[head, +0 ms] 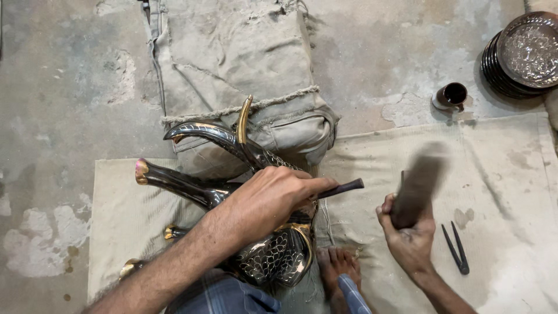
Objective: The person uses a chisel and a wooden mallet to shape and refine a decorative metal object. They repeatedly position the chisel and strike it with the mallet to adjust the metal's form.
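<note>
A bare foot (337, 264) was seen nearest, on the cloth (500, 174). The right hand (410, 232) was closed around a blurred mallet (417, 186), with dividers (456, 247) just right of it. The left hand (270, 200) was pinched on a dark punch (343, 188), held against the metal figure (256, 203) at centre. A cup (450, 96) and stacked plates (526, 55) were set far right.

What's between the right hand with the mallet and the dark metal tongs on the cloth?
Head view: only bare beige cloth lies between the right hand, gripping the blurred dark mallet, and the dark metal tongs.
</note>
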